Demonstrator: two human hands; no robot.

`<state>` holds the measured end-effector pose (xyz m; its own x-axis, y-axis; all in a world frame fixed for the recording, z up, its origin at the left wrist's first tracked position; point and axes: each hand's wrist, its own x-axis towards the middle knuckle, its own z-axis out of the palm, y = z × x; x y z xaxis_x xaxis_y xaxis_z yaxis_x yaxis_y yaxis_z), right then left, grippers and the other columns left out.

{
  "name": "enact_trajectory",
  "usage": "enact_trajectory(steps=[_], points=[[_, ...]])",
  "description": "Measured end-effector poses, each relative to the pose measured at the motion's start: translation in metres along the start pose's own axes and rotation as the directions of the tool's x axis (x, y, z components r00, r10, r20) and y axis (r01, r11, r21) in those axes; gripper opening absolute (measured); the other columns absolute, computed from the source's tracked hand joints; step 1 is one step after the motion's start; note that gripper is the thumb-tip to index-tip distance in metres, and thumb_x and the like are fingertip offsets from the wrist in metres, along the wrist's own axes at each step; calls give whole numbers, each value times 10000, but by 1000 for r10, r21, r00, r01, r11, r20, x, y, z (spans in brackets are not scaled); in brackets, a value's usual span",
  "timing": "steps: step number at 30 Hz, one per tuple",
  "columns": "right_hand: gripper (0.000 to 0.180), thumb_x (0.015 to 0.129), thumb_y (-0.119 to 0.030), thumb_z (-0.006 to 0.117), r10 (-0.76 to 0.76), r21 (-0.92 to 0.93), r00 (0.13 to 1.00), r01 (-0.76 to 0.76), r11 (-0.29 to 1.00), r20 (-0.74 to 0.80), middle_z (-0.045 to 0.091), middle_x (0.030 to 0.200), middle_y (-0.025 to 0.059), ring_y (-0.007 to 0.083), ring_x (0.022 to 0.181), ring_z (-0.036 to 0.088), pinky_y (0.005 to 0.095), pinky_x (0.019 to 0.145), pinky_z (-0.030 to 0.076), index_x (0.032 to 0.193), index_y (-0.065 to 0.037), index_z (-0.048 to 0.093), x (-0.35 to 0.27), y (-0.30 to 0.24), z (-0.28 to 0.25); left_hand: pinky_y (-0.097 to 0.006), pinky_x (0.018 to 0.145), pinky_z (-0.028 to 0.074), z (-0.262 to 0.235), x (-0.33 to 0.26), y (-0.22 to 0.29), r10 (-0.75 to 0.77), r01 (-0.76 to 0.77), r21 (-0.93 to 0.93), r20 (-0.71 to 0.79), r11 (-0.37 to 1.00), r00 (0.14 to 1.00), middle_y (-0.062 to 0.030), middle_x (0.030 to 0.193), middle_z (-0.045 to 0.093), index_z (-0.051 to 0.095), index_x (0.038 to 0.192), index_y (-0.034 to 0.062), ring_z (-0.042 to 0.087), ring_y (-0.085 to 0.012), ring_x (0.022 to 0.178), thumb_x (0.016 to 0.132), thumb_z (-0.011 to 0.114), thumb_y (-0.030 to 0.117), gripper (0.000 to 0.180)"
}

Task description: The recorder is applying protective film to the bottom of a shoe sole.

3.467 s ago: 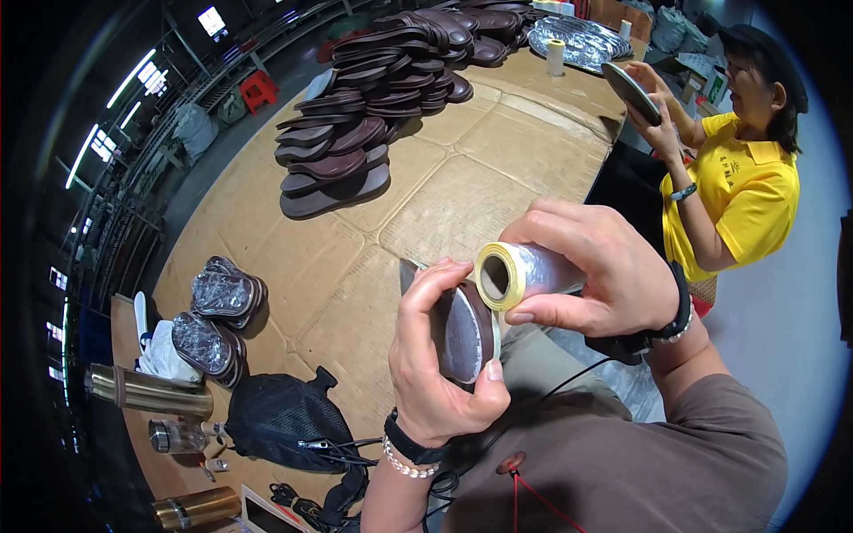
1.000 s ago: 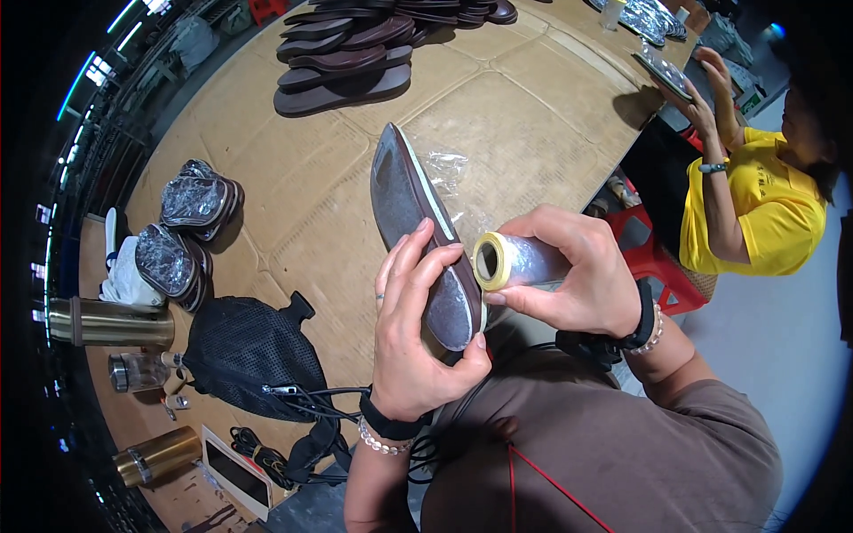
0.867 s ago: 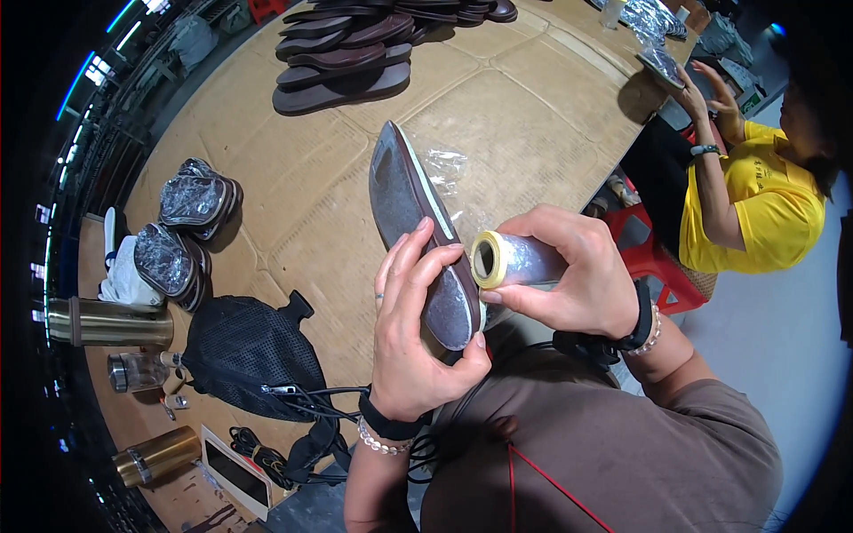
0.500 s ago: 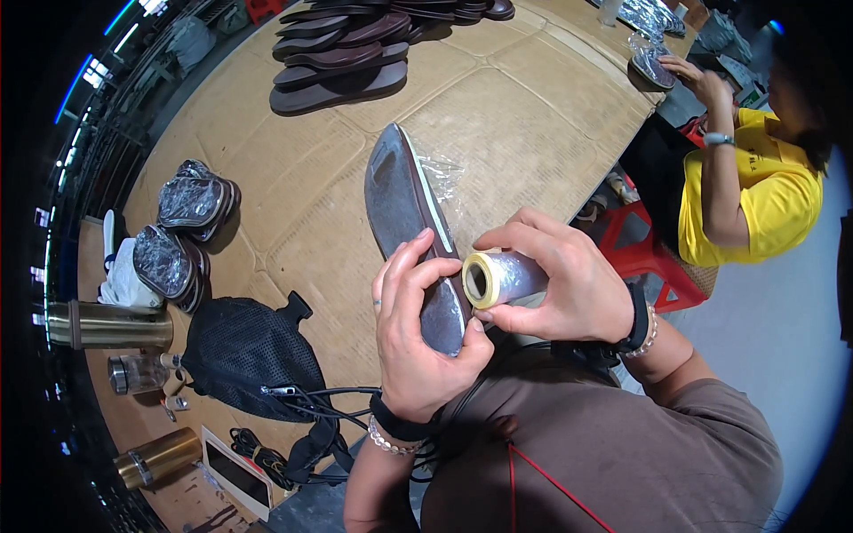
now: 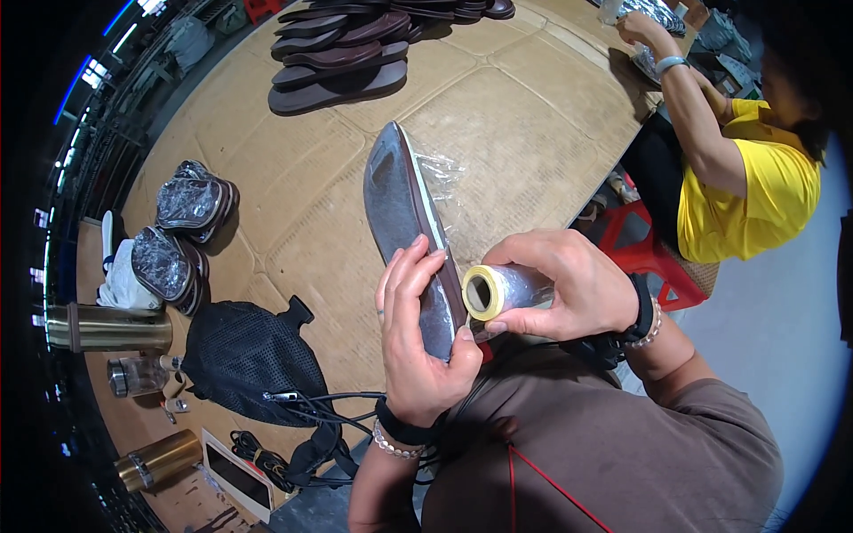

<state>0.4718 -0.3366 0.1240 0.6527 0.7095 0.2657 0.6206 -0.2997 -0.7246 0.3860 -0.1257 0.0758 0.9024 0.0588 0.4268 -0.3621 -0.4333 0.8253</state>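
At the left of the frame, plastic-wrapped sole bundles (image 5: 182, 233) lie on the cardboard-covered bench (image 5: 533, 124), above a black mesh bag (image 5: 244, 360). At centre, the left hand (image 5: 418, 342) has its grip closed around the lower end of an upright dark shoe sole (image 5: 400, 213). Just right, the right hand (image 5: 569, 284) grips a roll of clear film (image 5: 498, 291), touching the sole's edge. A person in yellow (image 5: 746, 191) sits at upper right.

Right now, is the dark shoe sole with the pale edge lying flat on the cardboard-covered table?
No, the left hand holds the dark shoe sole up off the cardboard-covered table.
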Motion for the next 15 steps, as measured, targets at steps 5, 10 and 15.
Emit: enact_trajectory(steps=[5, 10, 15], points=[[535, 782, -403, 911, 19, 29, 1000, -19, 999, 2, 727, 890, 184, 396, 827, 728, 429, 728, 573, 1086, -9, 714, 6, 0, -2, -581, 1226, 317, -1, 1, -1, 7, -7, -4, 13, 1000, 1000, -277, 1500, 532, 588, 1359, 10, 470, -477, 1422, 717, 675, 104, 655], [496, 748, -356, 940, 26, 11, 995, -25, 1000, -94, 723, 870, 176, 374, 792, 731, 411, 699, 574, 1033, -13, 723, 9, -2, 1, -577, 1212, 332, -1, 1, -2, -3, 3, -22, -5, 1000, 1000, -281, 1497, 531, 591, 1331, 8, 472, -484, 1411, 699, 678, 105, 646], [501, 711, -282, 986, 58, -65, 982, -70, 995, -179, 730, 882, 120, 245, 757, 741, 319, 699, 571, 1028, -1, 719, 11, -4, 5, -574, 1203, 340, -2, 2, -1, -12, 12, -16, 7, 1000, 1000, -286, 1493, 531, 588, 1326, 8, 476, -487, 1399, 681, 676, 96, 657]])
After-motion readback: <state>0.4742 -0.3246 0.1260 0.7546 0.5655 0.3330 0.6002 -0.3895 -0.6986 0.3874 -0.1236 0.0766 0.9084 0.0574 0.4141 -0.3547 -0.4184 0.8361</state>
